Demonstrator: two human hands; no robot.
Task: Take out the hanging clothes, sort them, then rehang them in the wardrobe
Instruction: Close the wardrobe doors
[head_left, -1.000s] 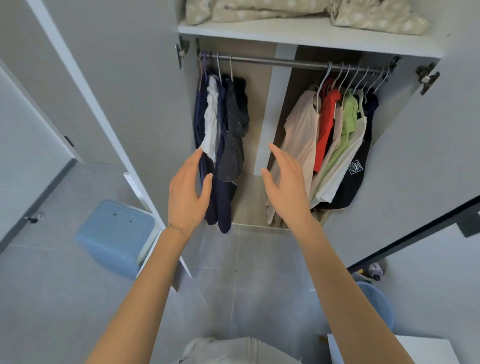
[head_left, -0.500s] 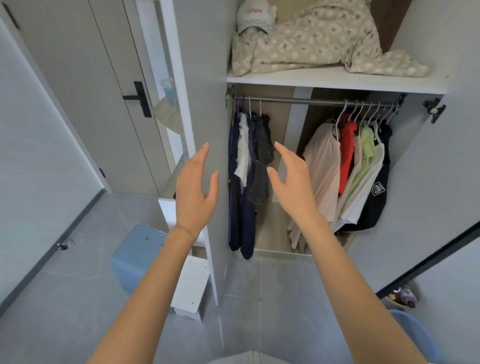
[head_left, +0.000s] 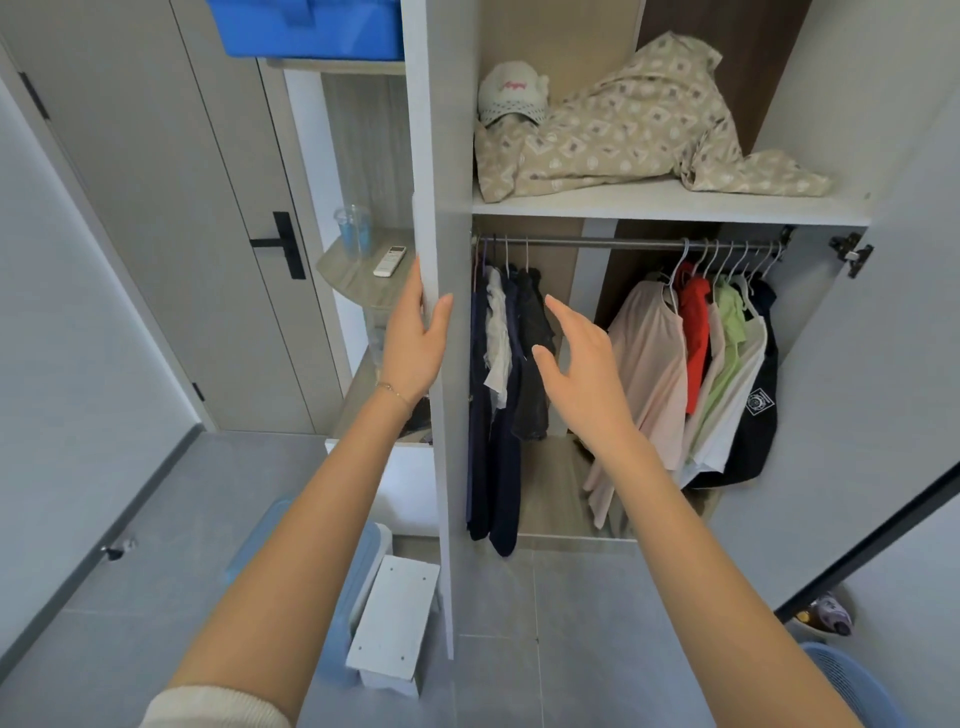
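The wardrobe stands open with a metal rail (head_left: 597, 241) under its shelf. Dark navy and black clothes (head_left: 498, 467) with one white piece hang at the rail's left end. At the right end hang a pale pink top (head_left: 649, 353), a red shirt (head_left: 696, 332), a green one (head_left: 730, 332), white ones and a dark one. My left hand (head_left: 413, 343) holds the edge of the left wardrobe door (head_left: 447, 156), fingers on the outer face and thumb on the inner. My right hand (head_left: 582, 374) hovers open in front of the dark clothes, touching nothing.
A patterned blanket (head_left: 623, 140) and a white hat (head_left: 511, 98) lie on the upper shelf. The right door (head_left: 883, 364) stands open. On the floor are a white stool (head_left: 392, 634), a blue bin (head_left: 343, 597) and a blue basket (head_left: 852, 680). A side shelf holds a remote (head_left: 389, 260).
The view has tilted up and closer to the wardrobe. My left hand moved onto the left door's edge and took hold of it. My right hand stays raised and open.
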